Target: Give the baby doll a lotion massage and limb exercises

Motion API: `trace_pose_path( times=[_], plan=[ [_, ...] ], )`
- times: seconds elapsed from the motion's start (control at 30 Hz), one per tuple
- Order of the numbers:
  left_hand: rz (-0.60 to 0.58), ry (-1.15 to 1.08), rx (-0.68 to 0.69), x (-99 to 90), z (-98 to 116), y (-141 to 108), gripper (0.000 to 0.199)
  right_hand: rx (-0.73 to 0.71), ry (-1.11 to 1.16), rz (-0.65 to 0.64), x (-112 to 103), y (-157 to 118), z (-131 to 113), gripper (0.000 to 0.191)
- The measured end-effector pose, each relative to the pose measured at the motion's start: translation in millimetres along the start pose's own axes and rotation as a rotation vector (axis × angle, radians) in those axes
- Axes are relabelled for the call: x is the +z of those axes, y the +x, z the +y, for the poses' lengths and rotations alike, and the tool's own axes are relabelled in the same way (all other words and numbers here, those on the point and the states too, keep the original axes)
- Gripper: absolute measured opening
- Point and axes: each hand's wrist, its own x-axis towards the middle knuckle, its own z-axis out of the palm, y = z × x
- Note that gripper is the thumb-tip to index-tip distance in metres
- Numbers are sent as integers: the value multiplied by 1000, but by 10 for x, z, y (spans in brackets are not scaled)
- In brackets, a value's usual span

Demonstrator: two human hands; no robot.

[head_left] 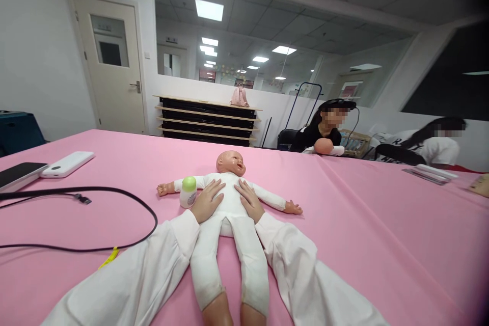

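Note:
A baby doll (pixel 229 198) with a white cloth body lies on its back on the pink-covered table (pixel 344 244), its head away from me and its legs toward me. My left hand (pixel 207 200) rests flat on the left side of its torso, fingers stretched out. On the opposite side my right hand (pixel 249 200) lies the same way, fingers spread over the chest and belly. Neither hand grips anything. A small white bottle with a green cap (pixel 188 192) stands beside my left hand, in front of the doll's outstretched arm.
A black cable (pixel 147 204) loops over the table's left part, near a white power bank (pixel 69 164). At the far edge a person (pixel 324 125) sits by another doll (pixel 323 146). A second person (pixel 435 142) sits farther right. Flat items (pixel 430 174) lie at right.

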Motion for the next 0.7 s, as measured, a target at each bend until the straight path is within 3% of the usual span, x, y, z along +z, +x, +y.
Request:
trace_pose_path(
  times=[0.13, 0.27, 0.47, 0.53, 0.6, 0.7],
  plan=[
    [-70, 101, -30, -81, -6, 6, 46, 45, -68, -33, -16, 30, -63, 50],
    [-43, 257, -162, -132, -54, -4, 48, 238, -212, 8, -50, 41, -73, 50],
    [136, 440, -282, -159, -136, -74, 43, 542, -515, 270, -153, -35, -78, 48],
    [255, 432, -258, -152, -163, -67, 39, 488, -492, 339, -148, -38, -68, 50],
    [351, 397, -163, -134, -200, -34, 39, 310, -434, 346, -120, -25, -44, 52],
    [316, 331, 68, -103, -271, 50, 42, 66, -318, 197, -75, 7, 8, 53]
  ],
)
